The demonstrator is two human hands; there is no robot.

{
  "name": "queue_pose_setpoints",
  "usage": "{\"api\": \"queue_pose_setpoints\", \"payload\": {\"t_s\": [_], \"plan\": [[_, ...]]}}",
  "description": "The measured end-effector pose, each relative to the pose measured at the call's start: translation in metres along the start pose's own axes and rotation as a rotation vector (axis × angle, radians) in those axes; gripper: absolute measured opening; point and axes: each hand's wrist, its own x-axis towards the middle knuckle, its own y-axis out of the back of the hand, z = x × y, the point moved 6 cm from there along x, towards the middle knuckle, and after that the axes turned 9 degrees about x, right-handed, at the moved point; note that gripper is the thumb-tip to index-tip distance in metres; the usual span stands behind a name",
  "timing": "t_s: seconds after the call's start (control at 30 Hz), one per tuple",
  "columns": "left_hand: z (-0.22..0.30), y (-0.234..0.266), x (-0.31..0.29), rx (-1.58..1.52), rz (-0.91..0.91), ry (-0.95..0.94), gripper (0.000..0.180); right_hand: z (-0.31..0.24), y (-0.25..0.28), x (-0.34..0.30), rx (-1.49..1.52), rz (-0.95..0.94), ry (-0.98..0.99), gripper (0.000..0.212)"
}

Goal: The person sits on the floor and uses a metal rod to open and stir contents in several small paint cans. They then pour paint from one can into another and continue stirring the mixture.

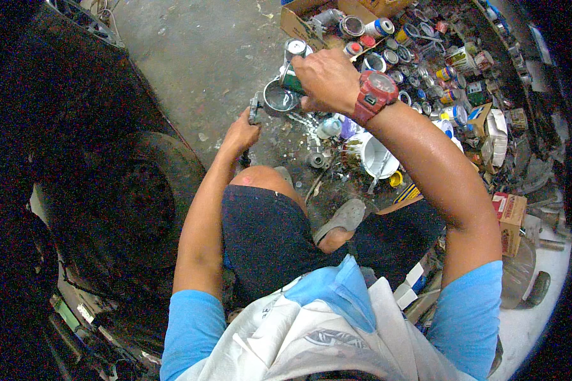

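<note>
My left hand (241, 133) is closed around the handle of a spray gun (254, 110), whose metal body points up beside a round metal cup (281, 105). Grey liquid shows inside that open cup; whether it is joined to the gun I cannot tell. My right hand (327, 77), with a red watch at the wrist, grips a green can (291, 80) just above the cup's far rim. The fingers partly cover this can. Right behind it stands a can with a pale top (295, 48).
Many paint cans (419, 70) and jars crowd the floor at the right, near a cardboard box (299, 24). A white bucket (378, 155) stands closer, by a pale bottle (328, 128) and white paint splashes. A vehicle wheel (152, 184) is at the left.
</note>
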Motion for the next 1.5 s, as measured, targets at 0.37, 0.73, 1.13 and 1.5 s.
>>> {"api": "queue_pose_setpoints", "payload": {"t_s": [0.37,0.73,1.13,1.5], "plan": [[-0.016,-0.001,0.007,-0.033,0.013,-0.005,0.075,-0.006,-0.003,0.008,0.032,-0.036,0.055,0.044],[-0.033,0.014,-0.004,-0.163,0.023,0.002,0.066,0.001,-0.005,0.007,0.099,-0.040,-0.105,0.051],[-0.048,0.059,-0.021,-0.487,0.072,0.030,0.028,0.021,-0.099,-0.059,0.694,0.346,-0.705,0.076],[-0.036,0.022,-0.019,-0.365,-0.019,0.055,0.027,0.006,-0.307,-0.096,0.937,0.769,-1.253,0.061]]}}
